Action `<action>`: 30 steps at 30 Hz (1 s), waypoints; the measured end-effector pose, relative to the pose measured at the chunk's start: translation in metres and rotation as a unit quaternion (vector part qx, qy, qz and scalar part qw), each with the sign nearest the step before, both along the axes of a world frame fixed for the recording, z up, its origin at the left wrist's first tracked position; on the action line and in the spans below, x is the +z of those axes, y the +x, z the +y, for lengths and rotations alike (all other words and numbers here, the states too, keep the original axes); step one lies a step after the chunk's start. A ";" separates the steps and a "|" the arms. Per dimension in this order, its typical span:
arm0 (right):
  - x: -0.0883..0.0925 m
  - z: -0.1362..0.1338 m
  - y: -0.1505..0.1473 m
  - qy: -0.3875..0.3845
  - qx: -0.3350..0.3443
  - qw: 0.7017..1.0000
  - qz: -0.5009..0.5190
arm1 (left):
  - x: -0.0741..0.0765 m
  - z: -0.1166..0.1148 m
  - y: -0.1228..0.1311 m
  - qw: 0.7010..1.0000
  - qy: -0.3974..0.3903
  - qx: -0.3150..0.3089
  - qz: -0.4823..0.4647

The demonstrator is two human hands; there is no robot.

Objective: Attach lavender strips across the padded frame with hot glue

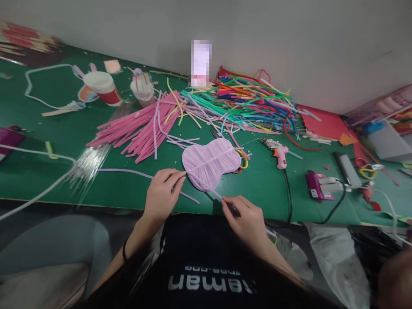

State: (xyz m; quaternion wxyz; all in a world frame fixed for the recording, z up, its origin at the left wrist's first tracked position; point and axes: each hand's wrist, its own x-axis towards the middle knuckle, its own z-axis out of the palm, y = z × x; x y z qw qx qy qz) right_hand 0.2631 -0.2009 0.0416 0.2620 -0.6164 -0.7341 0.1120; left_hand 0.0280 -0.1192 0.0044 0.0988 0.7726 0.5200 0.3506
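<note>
A lilac butterfly-like shape of fuzzy strips [206,165] lies on the green table in front of me. Across its lower edge runs a thin lilac pipe cleaner [207,187], slanting down to the right. My left hand [163,191] pinches its upper end beside the shape's left edge. The lower end is between the closed thumb and fingers of my right hand [246,216], near the table's front edge. Something dark shows within the right fingers; I cannot make it out. Another lilac pipe cleaner [125,171] lies partly under my left hand. Yellow and red handles [243,159] poke out behind the shape.
Pink pipe cleaners [141,124] and a multicoloured heap [251,103] lie behind. A pink glue gun [280,156] with a black cord is to the right, near a purple power block [317,186]. A paper cup [103,88] stands at left; a white cable [38,197] crosses there.
</note>
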 end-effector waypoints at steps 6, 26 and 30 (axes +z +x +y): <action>-0.002 -0.002 -0.003 -0.010 0.023 1.000 -0.019 | -0.005 -0.012 0.006 0.997 0.037 -0.022 0.064; 0.018 0.025 0.003 -0.041 0.110 0.980 -0.163 | -0.007 -0.006 0.003 0.995 0.005 -0.055 0.081; 0.027 0.042 0.008 -0.046 0.154 0.968 -0.191 | -0.008 -0.005 0.003 0.994 0.009 -0.066 0.084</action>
